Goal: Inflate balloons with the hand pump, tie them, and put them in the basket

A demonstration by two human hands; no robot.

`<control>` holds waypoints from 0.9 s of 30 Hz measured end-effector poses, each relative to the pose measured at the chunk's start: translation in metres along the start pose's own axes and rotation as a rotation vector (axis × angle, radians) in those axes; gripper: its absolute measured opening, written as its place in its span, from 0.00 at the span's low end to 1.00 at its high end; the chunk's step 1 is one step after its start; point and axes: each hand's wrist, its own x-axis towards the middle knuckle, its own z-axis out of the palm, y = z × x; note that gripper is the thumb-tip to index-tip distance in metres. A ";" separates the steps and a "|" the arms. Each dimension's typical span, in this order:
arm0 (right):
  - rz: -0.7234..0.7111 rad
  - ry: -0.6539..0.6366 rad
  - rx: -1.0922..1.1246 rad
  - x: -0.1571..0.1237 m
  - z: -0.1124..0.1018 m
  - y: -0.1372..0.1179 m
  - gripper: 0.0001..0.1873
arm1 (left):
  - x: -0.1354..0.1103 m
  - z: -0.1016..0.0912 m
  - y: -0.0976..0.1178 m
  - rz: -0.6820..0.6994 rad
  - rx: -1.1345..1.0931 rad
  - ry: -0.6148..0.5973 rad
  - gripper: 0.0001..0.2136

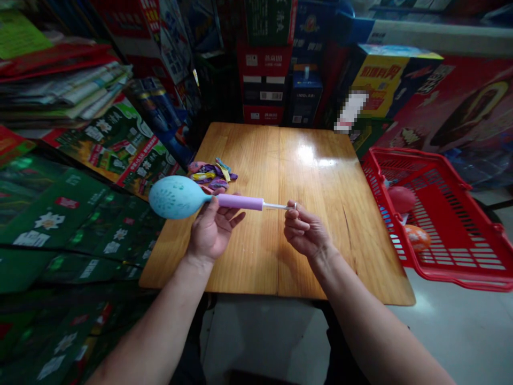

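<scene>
- Two bare hands of one person are above the glossy light-brown wooden table (248,267), a little apart from each other, and both are closed on the same object.
- The left hand (210,230) holds from below the lilac plastic tube of a hand pump (240,201), near the left edge of the table.
- The right hand (306,231) pinches with its fingertips the end of the thin white rod (276,206), which comes out from the tube, above the middle of the table.
- One round pale-blue balloon with dark dots (178,197), partly filled, sits on the left end of the tube and reaches over the left edge of the table.
- The long axis of the pump lies almost level, from left to right across the table; the left hand is nearer to the balloon, and the right hand is at the rod end.
- A small pile of flat, many-coloured rubber balloons (212,175) lies on the table, just behind the left hand.
- A red slotted plastic basket (460,275) is beside the right edge of the table, with one red balloon (401,199) and one orange balloon (417,238) inside.
- Stacks of printed cardboard boxes (264,69) stand behind the table.
</scene>
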 end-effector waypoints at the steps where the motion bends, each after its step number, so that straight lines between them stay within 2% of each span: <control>1: 0.017 0.005 -0.011 0.001 -0.001 0.004 0.06 | -0.003 0.001 -0.004 -0.039 0.009 -0.031 0.17; 4: 0.050 0.005 -0.041 0.004 -0.002 0.016 0.04 | -0.008 0.003 -0.017 -0.111 0.008 -0.059 0.16; 9: 0.046 0.011 -0.023 0.006 -0.003 0.026 0.03 | -0.004 0.003 -0.026 -0.113 -0.012 0.003 0.15; 13: 0.070 0.015 -0.031 0.004 -0.001 0.014 0.04 | 0.003 0.001 -0.018 -0.141 -0.046 0.053 0.13; 16: 0.040 0.037 -0.054 0.000 0.002 0.000 0.06 | 0.007 -0.001 -0.006 -0.073 -0.040 0.081 0.12; 19: -0.023 0.065 -0.031 -0.002 0.003 -0.003 0.06 | 0.004 -0.002 -0.003 -0.023 -0.001 0.039 0.14; 22: 0.015 0.065 -0.035 0.000 0.002 0.008 0.02 | -0.002 0.000 -0.013 -0.104 0.014 -0.032 0.17; 23: 0.033 0.059 -0.038 0.002 0.001 0.012 0.04 | -0.004 0.000 -0.017 -0.119 0.007 -0.034 0.17; 27: 0.045 0.037 0.005 0.004 0.001 0.022 0.05 | -0.005 0.002 -0.026 -0.105 0.000 -0.032 0.15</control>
